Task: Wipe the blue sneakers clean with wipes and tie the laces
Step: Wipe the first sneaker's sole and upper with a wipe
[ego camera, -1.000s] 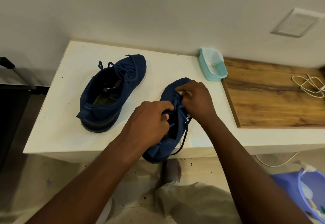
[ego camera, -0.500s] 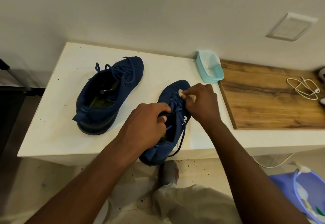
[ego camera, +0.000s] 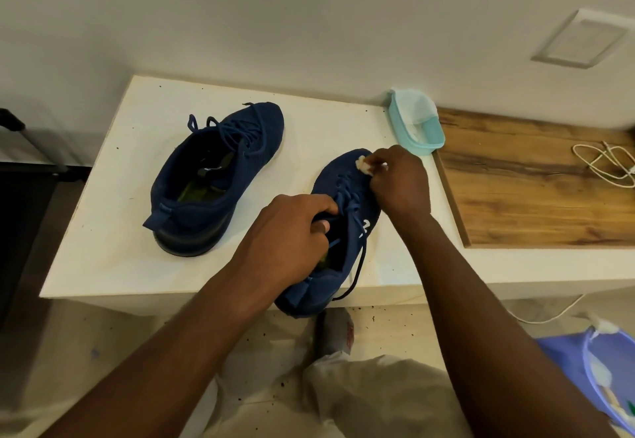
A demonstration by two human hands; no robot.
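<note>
On the left of the white tabletop [ego camera: 113, 231] sits one blue sneaker [ego camera: 220, 176], upright, toe pointing far and right, its laces [ego camera: 233, 132] bunched over the tongue. Moving right, the left hand [ego camera: 288, 231] comes in from the near side, fingers curled round the collar and tongue of the second sneaker [ego camera: 335, 176], pinning it down. That sneaker lies at the near edge, heel just over the lip, a loose lace [ego camera: 357, 266] trailing down its right side. At its toe, the right hand [ego camera: 400, 183] has its fingers clenched on a small white wipe [ego camera: 362, 164], pressed to the fabric. Further right, a teal tub [ego camera: 417, 128] stands against the wall, then a wooden board [ego camera: 532, 197] carrying a coiled white cable [ego camera: 604, 162]. A purple basin [ego camera: 604, 369] is on the floor, near right.
</note>
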